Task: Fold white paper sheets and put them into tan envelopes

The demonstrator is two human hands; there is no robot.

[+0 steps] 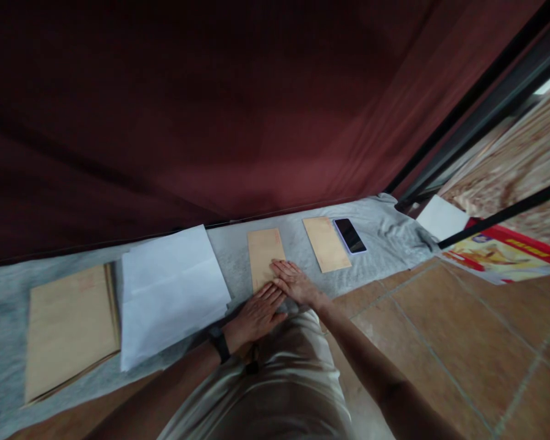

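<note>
A tan paper envelope [264, 244] lies on the grey cloth right in front of me. My left hand [259, 311], with a dark watch on its wrist, rests flat over the envelope's near end. Beside it, my right hand [296, 282] presses on the envelope's right edge, fingers stretched out and touching the left fingertips. Neither hand grips anything. To the right lies a second tan envelope [326, 244]. A stack of white paper sheets [172, 293] is on my left, and past it sits a pile of larger tan envelopes [71, 330].
A smartphone [350, 236] lies by the second envelope. The long grey cloth [389, 223] runs along a dark red curtain [256, 122]. Black metal bars [476, 128] stand at the right, near a red and yellow printed sheet [504, 250] on the tiled floor [462, 330].
</note>
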